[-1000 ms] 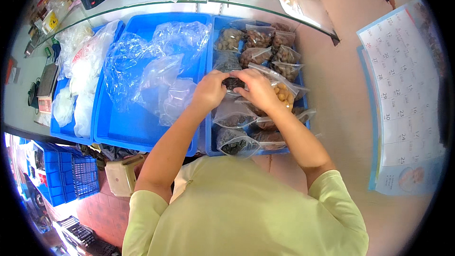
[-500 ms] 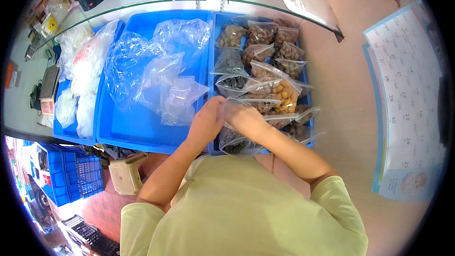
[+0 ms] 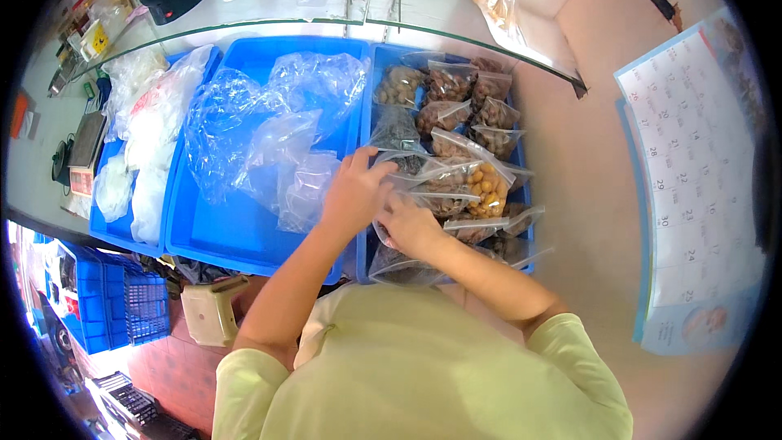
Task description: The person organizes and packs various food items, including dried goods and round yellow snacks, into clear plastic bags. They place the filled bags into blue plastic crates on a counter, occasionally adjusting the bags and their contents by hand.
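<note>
Both of my hands are over the left side of a blue tray [image 3: 366, 254] filled with clear zip bags. My left hand [image 3: 352, 191] has its fingers spread at the tray's left edge, close to a bag of dark dried pieces [image 3: 411, 165]. Beside it, my right hand [image 3: 414, 230] is closed, fingertips pinching the clear plastic of a zip bag [image 3: 380, 231]. That bag is mostly hidden under my hands, and I cannot make out its contents. Right of my fingers lies a bag of yellow, nut-like pieces [image 3: 487, 190]. A dark-filled bag [image 3: 399, 265] sits at the near end.
To the left, a wider blue tray [image 3: 236, 236] holds loose clear bags [image 3: 285, 134]. A narrower tray beyond it carries white plastic bags [image 3: 155, 126]. A glass shelf edge [image 3: 285, 23] runs across the far side. A calendar [image 3: 692, 187] hangs at right.
The fingers of my left hand have spread and reached forward over the bags. My right hand has shifted slightly nearer to me. The whole view has tilted a little.
</note>
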The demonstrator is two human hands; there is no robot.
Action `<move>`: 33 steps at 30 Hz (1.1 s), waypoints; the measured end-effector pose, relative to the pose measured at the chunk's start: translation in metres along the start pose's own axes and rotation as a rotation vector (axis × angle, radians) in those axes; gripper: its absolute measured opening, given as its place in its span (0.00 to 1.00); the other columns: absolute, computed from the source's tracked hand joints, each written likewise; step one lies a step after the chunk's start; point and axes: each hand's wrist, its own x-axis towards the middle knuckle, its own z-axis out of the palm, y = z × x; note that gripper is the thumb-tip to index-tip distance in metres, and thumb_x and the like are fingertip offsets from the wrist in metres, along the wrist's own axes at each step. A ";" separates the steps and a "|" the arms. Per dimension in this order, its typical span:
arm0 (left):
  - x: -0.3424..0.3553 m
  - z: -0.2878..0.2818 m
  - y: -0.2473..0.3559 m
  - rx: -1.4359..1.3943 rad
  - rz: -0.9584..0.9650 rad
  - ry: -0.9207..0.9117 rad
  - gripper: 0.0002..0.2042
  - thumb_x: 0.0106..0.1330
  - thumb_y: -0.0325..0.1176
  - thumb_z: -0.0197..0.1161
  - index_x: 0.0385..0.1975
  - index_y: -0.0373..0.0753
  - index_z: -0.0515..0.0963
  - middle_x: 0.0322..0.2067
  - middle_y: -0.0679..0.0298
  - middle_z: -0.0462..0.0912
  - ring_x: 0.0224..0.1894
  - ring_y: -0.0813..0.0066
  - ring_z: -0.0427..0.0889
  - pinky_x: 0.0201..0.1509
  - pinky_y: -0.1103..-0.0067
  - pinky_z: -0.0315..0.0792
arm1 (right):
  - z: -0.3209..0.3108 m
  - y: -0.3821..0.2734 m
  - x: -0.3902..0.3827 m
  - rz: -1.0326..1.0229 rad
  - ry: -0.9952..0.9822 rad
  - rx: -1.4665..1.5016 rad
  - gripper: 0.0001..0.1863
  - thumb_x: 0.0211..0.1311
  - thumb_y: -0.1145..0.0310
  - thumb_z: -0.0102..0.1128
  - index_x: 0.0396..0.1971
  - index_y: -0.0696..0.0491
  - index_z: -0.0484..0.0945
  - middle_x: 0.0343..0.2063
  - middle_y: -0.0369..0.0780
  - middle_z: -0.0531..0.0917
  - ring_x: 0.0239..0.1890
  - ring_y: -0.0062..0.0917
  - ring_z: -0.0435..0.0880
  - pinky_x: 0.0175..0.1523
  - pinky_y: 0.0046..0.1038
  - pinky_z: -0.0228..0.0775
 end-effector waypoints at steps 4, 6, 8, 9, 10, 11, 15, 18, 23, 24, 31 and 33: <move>0.026 0.022 -0.043 -0.073 -0.111 -0.154 0.06 0.58 0.31 0.64 0.34 0.41 0.83 0.39 0.56 0.80 0.45 0.55 0.80 0.48 0.65 0.75 | 0.004 -0.001 -0.002 0.005 0.070 0.076 0.21 0.49 0.70 0.67 0.47 0.48 0.77 0.48 0.44 0.72 0.51 0.40 0.78 0.47 0.38 0.79; 0.030 0.030 -0.039 -0.118 -0.099 -0.151 0.05 0.59 0.33 0.63 0.32 0.41 0.83 0.37 0.56 0.81 0.44 0.56 0.80 0.47 0.66 0.75 | 0.003 0.004 -0.007 0.017 0.127 0.141 0.22 0.48 0.70 0.68 0.47 0.47 0.77 0.47 0.43 0.72 0.50 0.40 0.78 0.47 0.38 0.79; 0.027 0.027 -0.040 -0.116 -0.077 -0.193 0.07 0.61 0.32 0.65 0.34 0.37 0.83 0.37 0.57 0.82 0.41 0.53 0.81 0.45 0.67 0.76 | 0.011 0.008 -0.007 -0.036 0.156 0.093 0.20 0.49 0.72 0.65 0.45 0.46 0.79 0.45 0.42 0.73 0.49 0.39 0.78 0.44 0.37 0.80; 0.025 0.025 -0.041 -0.112 -0.058 -0.194 0.07 0.62 0.32 0.65 0.36 0.37 0.83 0.38 0.57 0.83 0.41 0.54 0.82 0.45 0.67 0.76 | 0.013 0.010 -0.007 -0.082 0.158 0.095 0.19 0.49 0.73 0.64 0.44 0.46 0.80 0.44 0.41 0.73 0.48 0.38 0.79 0.43 0.37 0.80; 0.023 0.021 -0.041 -0.108 -0.039 -0.194 0.08 0.62 0.33 0.65 0.37 0.37 0.83 0.38 0.57 0.83 0.42 0.54 0.82 0.46 0.68 0.76 | 0.013 0.012 -0.006 -0.128 0.161 0.096 0.18 0.50 0.73 0.64 0.44 0.45 0.81 0.44 0.41 0.74 0.48 0.38 0.79 0.43 0.36 0.80; 0.022 0.018 -0.040 -0.124 -0.068 -0.200 0.09 0.62 0.33 0.65 0.38 0.37 0.83 0.39 0.56 0.83 0.42 0.54 0.82 0.46 0.68 0.76 | 0.010 0.015 -0.007 -0.172 0.194 0.094 0.17 0.52 0.73 0.60 0.44 0.46 0.81 0.40 0.39 0.75 0.45 0.35 0.80 0.40 0.34 0.80; 0.016 0.004 -0.033 -0.183 -0.152 -0.213 0.10 0.63 0.33 0.65 0.42 0.36 0.83 0.41 0.55 0.83 0.44 0.55 0.82 0.48 0.69 0.76 | 0.005 0.013 -0.020 -0.180 0.300 0.008 0.17 0.55 0.73 0.56 0.45 0.46 0.81 0.37 0.36 0.75 0.41 0.31 0.81 0.40 0.32 0.79; 0.006 0.006 -0.029 -0.252 -0.171 -0.221 0.10 0.63 0.30 0.64 0.42 0.36 0.83 0.41 0.55 0.82 0.44 0.55 0.82 0.47 0.69 0.76 | -0.002 0.017 -0.032 -0.176 0.354 0.093 0.17 0.53 0.75 0.58 0.44 0.47 0.81 0.35 0.38 0.76 0.39 0.32 0.81 0.40 0.32 0.78; -0.003 0.020 -0.033 -0.311 -0.098 -0.108 0.10 0.62 0.26 0.64 0.42 0.35 0.82 0.41 0.54 0.81 0.42 0.55 0.82 0.46 0.70 0.76 | -0.063 0.035 -0.025 -0.102 0.578 0.373 0.21 0.49 0.81 0.63 0.45 0.50 0.81 0.37 0.42 0.79 0.40 0.37 0.81 0.42 0.35 0.75; -0.001 0.019 -0.031 -0.311 -0.112 -0.093 0.10 0.62 0.25 0.64 0.43 0.35 0.82 0.41 0.54 0.81 0.42 0.55 0.82 0.46 0.70 0.76 | -0.072 0.041 -0.014 -0.110 0.656 0.351 0.20 0.50 0.81 0.63 0.45 0.51 0.81 0.39 0.42 0.80 0.41 0.37 0.81 0.43 0.35 0.75; -0.003 0.008 -0.028 -0.291 -0.129 -0.046 0.11 0.60 0.24 0.65 0.43 0.35 0.82 0.42 0.55 0.81 0.43 0.56 0.81 0.45 0.70 0.76 | -0.074 0.068 -0.004 -0.093 0.723 0.140 0.13 0.51 0.75 0.66 0.40 0.52 0.82 0.42 0.44 0.80 0.44 0.41 0.80 0.51 0.40 0.71; -0.007 -0.004 -0.021 -0.253 -0.135 -0.052 0.11 0.59 0.26 0.67 0.42 0.37 0.82 0.41 0.56 0.80 0.43 0.56 0.80 0.44 0.69 0.76 | -0.074 0.074 -0.031 -0.020 0.639 0.158 0.11 0.52 0.74 0.67 0.38 0.52 0.81 0.40 0.42 0.82 0.42 0.41 0.80 0.48 0.39 0.71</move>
